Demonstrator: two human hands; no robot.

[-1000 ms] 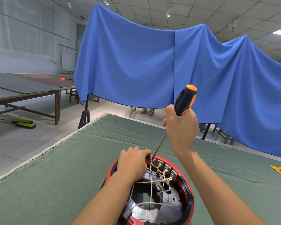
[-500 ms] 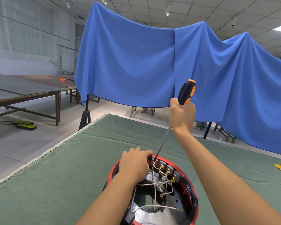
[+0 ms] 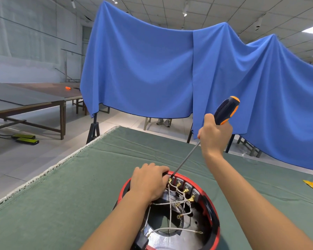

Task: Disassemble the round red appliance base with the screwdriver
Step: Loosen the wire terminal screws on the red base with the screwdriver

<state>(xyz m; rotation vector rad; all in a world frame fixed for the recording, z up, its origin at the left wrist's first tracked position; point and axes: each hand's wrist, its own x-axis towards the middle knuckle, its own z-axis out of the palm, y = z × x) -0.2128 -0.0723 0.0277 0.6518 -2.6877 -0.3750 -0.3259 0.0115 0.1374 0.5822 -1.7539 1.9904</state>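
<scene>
The base point(image 3: 213, 210), red-rimmed and opened up, is sitting on the green mat point(image 3: 61, 204) at the 6 o'clock edge of the view, partly cut off by the frame; the left hand point(image 3: 149, 184) is resting over its rim at about 11 o'clock, fingers curled down onto the edge and steadying it; the right hand point(image 3: 214, 136) is wrapping round the lower handle of the screwdriver point(image 3: 226, 110), whose shaft is slanting down toward 7 o'clock, the tip reaching into the row of terminals point(image 3: 185, 190) just beside the left fingertips.

Risks, as a judgement: the tip is working very near the left fingers, so a slip off the screw head could jab them; the shaft is leaning rather than standing square, which could make the bit cam out and chew the screw; the white wires point(image 3: 172, 202) are crossing right under the tip and could be snagged or torn from their brass lugs; the base is being held by one hand only and may be rocking under sideways force.

No brand, label or writing is readable anywhere; a small mark on the dark inner lining is too blurred to tell.
</scene>
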